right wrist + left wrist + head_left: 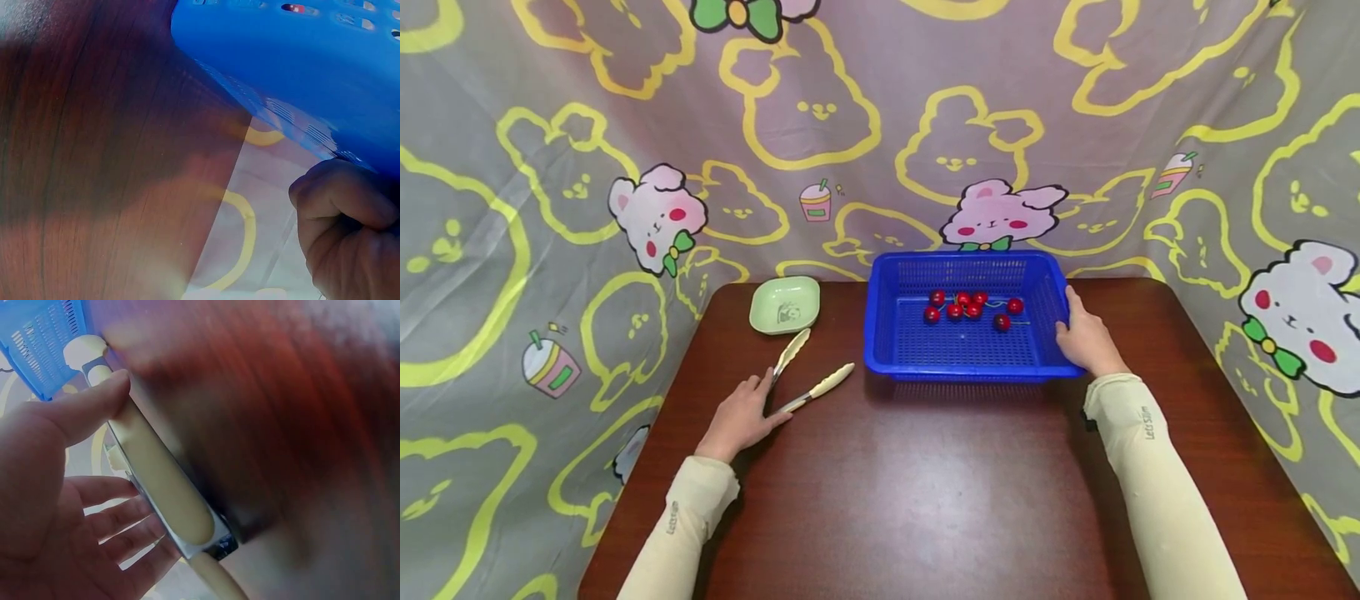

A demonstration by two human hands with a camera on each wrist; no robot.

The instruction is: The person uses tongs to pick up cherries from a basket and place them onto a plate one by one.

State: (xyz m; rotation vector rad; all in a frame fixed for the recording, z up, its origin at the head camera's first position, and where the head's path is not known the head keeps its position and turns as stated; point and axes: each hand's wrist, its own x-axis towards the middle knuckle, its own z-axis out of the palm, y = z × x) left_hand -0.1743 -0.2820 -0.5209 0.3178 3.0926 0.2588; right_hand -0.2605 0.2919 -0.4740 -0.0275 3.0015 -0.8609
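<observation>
My left hand holds a pair of tongs with cream-coloured tips, thumb on one arm and fingers along the other. The tongs are spread apart, their tips pointing away over the table. In the left wrist view the thumb presses the near arm of the tongs. At the right end of a blue plastic basket, my right hand grips the rim. Several red cherries, some with green stems, lie on the basket's slotted floor. The right wrist view shows curled fingers at the basket's edge.
A pale green dish with a small picture on its bottom stands at the back left, beyond the tongs. The brown wooden table ends at a patterned curtain behind and on both sides.
</observation>
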